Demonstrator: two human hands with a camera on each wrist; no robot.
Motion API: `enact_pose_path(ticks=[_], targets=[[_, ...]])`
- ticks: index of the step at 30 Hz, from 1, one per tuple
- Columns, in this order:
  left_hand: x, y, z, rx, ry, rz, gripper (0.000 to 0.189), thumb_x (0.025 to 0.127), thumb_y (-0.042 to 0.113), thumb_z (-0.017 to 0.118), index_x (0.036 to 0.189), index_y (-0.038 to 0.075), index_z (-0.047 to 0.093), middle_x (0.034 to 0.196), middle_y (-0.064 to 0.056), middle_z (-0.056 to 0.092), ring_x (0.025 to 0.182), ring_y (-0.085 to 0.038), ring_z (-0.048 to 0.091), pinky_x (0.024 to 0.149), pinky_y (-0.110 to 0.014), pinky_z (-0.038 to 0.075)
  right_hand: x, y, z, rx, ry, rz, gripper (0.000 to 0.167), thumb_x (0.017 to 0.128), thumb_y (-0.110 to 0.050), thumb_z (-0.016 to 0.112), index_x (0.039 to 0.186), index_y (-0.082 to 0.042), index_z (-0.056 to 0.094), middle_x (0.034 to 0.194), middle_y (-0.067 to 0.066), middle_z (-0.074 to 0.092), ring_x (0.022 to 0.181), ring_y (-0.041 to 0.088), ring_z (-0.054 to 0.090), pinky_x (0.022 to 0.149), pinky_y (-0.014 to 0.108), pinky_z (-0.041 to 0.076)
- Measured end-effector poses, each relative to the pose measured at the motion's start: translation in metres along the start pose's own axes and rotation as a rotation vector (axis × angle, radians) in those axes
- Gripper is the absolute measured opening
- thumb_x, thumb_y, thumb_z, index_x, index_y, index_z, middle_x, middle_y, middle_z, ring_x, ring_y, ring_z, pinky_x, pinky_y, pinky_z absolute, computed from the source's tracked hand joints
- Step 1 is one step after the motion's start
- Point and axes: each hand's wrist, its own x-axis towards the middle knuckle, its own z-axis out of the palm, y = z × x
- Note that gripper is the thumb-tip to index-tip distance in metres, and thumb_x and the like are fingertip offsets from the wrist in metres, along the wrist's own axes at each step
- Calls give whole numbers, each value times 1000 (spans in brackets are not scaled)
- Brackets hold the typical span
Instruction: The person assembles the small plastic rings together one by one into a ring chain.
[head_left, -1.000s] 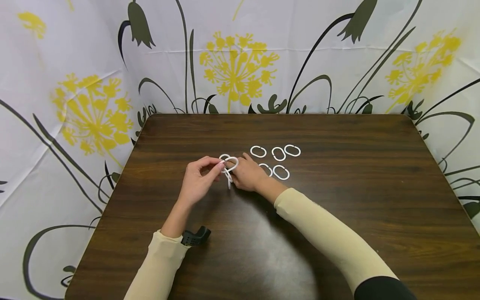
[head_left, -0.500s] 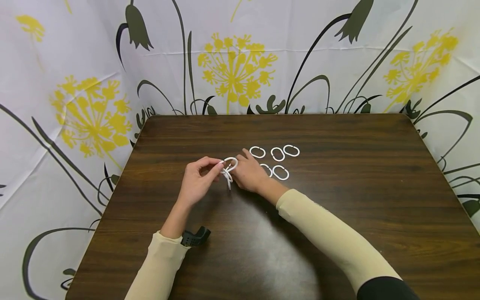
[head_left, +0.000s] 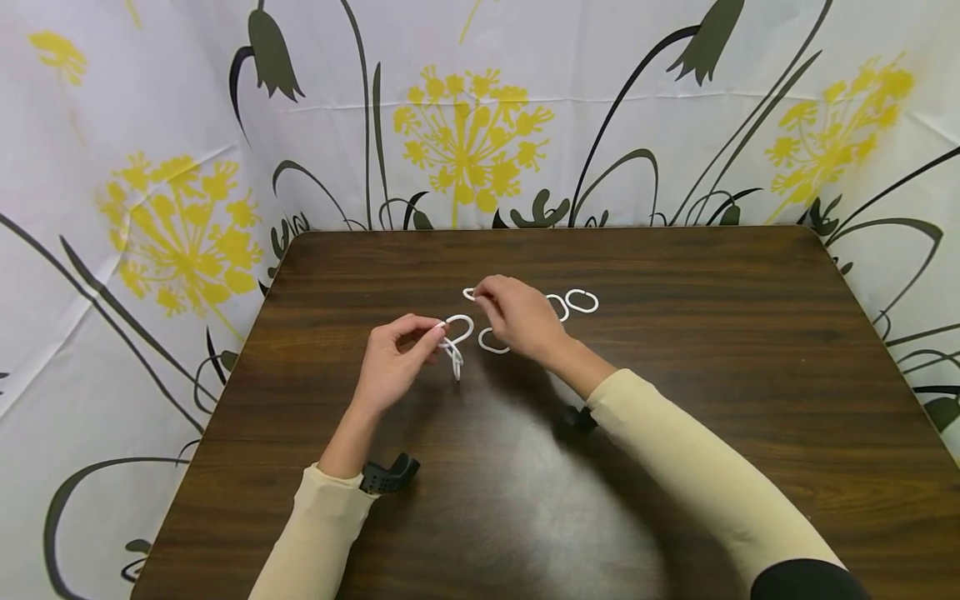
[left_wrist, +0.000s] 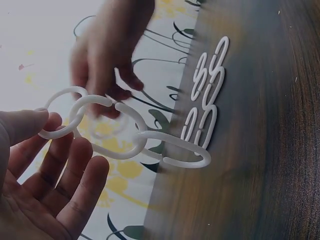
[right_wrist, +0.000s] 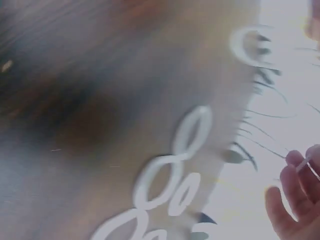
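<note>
My left hand (head_left: 393,354) pinches one end of a chain of white plastic C-shaped links (head_left: 471,327) between thumb and forefinger. The joined links hang below the fingertips; each link has a small gap, seen in the left wrist view on the end link (left_wrist: 186,165). To the right and slightly farther back, my right hand (head_left: 521,317) is raised over the table, pinching a single link (head_left: 468,293) at the fingertips. That link is blurred in the left wrist view, apart from the chain as far as the head view shows.
Several loose links (head_left: 583,311) lie on the dark wood table (head_left: 712,375), right of and partly under my right hand. One loose link (head_left: 483,342) shows between the hands. A flower-printed curtain (head_left: 480,108) stands behind the table. A black device (head_left: 392,475) is on the left wrist.
My right hand has lifted away from the chain, up and to the right, carrying the single link. A loose link beneath it has come into sight. The left hand stays almost still.
</note>
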Motion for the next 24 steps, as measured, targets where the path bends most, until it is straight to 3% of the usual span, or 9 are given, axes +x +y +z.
enact_pose_path(ticks=[6, 9, 13, 17, 24], targets=[[0, 7, 0, 14, -22, -25, 17, 93, 5, 66, 105, -7, 70, 88, -22, 63, 77, -44, 61, 63, -32, 58, 5, -13, -35, 484, 44, 122, 15, 101, -9, 53, 105, -1, 66, 86, 7, 65, 70, 18, 58, 64, 35, 50], [-2, 20, 1, 17, -37, -33, 18, 93, 2, 65, 105, -12, 68, 88, -24, 63, 79, -48, 60, 64, -34, 58, 5, -16, -46, 618, 25, 145, 15, 100, -7, 54, 105, 1, 66, 87, 9, 66, 70, 23, 60, 64, 38, 53], [-5, 36, 2, 28, -47, -29, 18, 93, -1, 64, 105, -14, 66, 89, -22, 63, 78, -45, 61, 65, -35, 58, 3, -20, -57, 665, -8, 130, 14, 99, -6, 57, 104, 1, 67, 88, 9, 68, 72, 30, 61, 65, 36, 54], [-5, 37, 3, 31, -49, -19, 17, 93, 0, 64, 104, -13, 67, 88, -19, 63, 76, -36, 62, 66, -38, 58, 1, -24, -64, 708, -34, 106, 17, 100, -8, 56, 104, 3, 68, 87, 14, 68, 71, 26, 59, 62, 30, 52], [-5, 37, 3, 27, -54, -18, 15, 93, 2, 65, 103, -9, 69, 87, -18, 63, 77, -34, 63, 66, -39, 58, -1, -31, -66, 732, -97, 118, 18, 101, -9, 54, 104, 3, 68, 78, 17, 60, 69, 31, 56, 61, 30, 52]])
